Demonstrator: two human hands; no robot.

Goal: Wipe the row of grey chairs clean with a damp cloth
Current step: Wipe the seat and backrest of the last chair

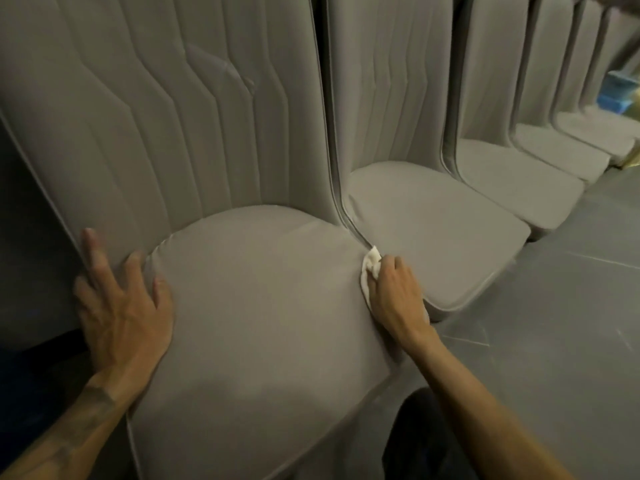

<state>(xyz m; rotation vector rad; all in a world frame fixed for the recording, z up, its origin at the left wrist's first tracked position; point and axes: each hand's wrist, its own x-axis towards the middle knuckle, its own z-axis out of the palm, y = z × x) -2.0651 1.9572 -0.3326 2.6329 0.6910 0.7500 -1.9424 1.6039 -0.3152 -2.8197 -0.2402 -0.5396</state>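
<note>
A row of grey upholstered chairs runs from the near left to the far right. The nearest chair [263, 299] fills the middle of the view, with a rounded seat and a stitched backrest. My right hand [398, 296] holds a small white cloth [370, 268] bunched under its fingers, pressed against the right edge of this seat, in the gap beside the second chair [436, 223]. My left hand [121, 303] lies flat with spread fingers on the seat's left rear corner, where the seat meets the backrest.
Several more grey chairs [519, 178] stand side by side toward the far right. A grey tiled floor [554, 323] lies in front of them. Blue and yellow items [620, 95] sit at the far right end. Dark clothing [426, 441] shows at the bottom.
</note>
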